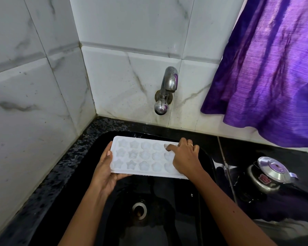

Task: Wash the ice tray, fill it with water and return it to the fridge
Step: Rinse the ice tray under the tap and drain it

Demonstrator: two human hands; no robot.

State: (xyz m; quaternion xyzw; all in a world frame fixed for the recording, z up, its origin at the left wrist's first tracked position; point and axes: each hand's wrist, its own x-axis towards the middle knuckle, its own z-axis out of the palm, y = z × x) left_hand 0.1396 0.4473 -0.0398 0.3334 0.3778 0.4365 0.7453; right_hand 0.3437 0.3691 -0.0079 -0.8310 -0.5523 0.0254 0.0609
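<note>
A white ice tray (140, 155) with star and round moulds is held level over the black sink (100, 215), below the wall tap (168, 86). My left hand (105, 172) grips the tray's left end, thumb on top and fingers underneath. My right hand (184, 158) lies over the tray's right end, its fingertips pressed into the moulds there. No water runs from the tap. The right end of the tray is hidden under my right hand.
A metal drain (139, 209) sits at the sink's bottom. A steel pressure cooker (268, 174) stands on the black counter (256, 153) to the right. A purple curtain (274, 68) hangs at the upper right. Marble-look tiles (34, 103) close the left and back.
</note>
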